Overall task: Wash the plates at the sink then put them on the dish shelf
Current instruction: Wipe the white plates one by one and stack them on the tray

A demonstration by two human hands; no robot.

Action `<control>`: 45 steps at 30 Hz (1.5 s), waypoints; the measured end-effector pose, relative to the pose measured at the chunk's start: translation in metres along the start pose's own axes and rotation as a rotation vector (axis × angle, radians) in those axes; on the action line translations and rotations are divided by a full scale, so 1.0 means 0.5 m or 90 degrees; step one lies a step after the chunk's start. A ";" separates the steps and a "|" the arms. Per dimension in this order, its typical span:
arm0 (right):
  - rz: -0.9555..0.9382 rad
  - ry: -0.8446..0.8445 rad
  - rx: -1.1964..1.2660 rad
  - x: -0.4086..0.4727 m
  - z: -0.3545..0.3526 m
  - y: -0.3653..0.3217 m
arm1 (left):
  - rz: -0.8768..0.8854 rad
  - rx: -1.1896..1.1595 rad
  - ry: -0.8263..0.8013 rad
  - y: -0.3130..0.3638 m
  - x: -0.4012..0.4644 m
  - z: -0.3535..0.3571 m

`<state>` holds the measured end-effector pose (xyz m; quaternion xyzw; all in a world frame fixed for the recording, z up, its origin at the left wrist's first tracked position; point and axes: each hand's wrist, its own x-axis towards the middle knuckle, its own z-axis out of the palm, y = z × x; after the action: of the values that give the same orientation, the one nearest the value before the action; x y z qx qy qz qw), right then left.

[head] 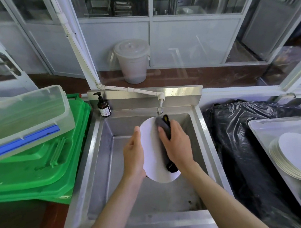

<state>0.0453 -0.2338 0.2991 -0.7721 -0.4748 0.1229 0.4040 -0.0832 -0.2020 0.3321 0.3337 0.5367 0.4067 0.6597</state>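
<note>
Over the steel sink (99, 166) I hold a white plate (152, 150) tilted on edge under the tap (160, 109). My left hand (133, 156) grips the plate's left rim, thumb on its face. My right hand (176, 144) holds a dark grey sponge (164, 127) with a yellow side and presses it flat against the plate's right half. A stack of white plates (297, 156) lies in a clear tray (257, 127) at the right.
A brown pump soap bottle (104, 107) stands on the sink's back left corner. Green bins (41, 168) with a clear lidded box (23, 118) on top fill the left side. A black bin bag (240, 142) sits between sink and tray. A white lidded bucket (133, 60) stands behind the glass.
</note>
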 end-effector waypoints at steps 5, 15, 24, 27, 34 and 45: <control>0.016 -0.087 0.002 -0.067 -0.005 0.033 | 0.015 -0.004 0.034 0.001 0.010 -0.004; 0.181 0.045 0.094 -0.032 0.055 -0.030 | 0.173 0.133 0.018 -0.019 -0.003 0.006; 0.560 -0.170 0.702 -0.032 0.032 -0.054 | 0.480 0.602 -0.021 -0.088 -0.006 -0.020; 0.575 -0.114 0.662 -0.036 0.040 -0.029 | 0.471 0.685 -0.081 -0.113 0.013 -0.045; 0.597 -0.052 0.677 -0.070 0.032 0.047 | 0.451 0.575 -0.046 -0.113 0.125 -0.094; 0.522 -0.174 0.526 -0.091 0.009 0.111 | -0.020 0.069 -0.117 -0.075 0.160 -0.135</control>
<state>0.0542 -0.2820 0.2464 -0.6487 -0.0982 0.5414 0.5258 -0.1350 -0.1471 0.2506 0.3962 0.5005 0.3341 0.6935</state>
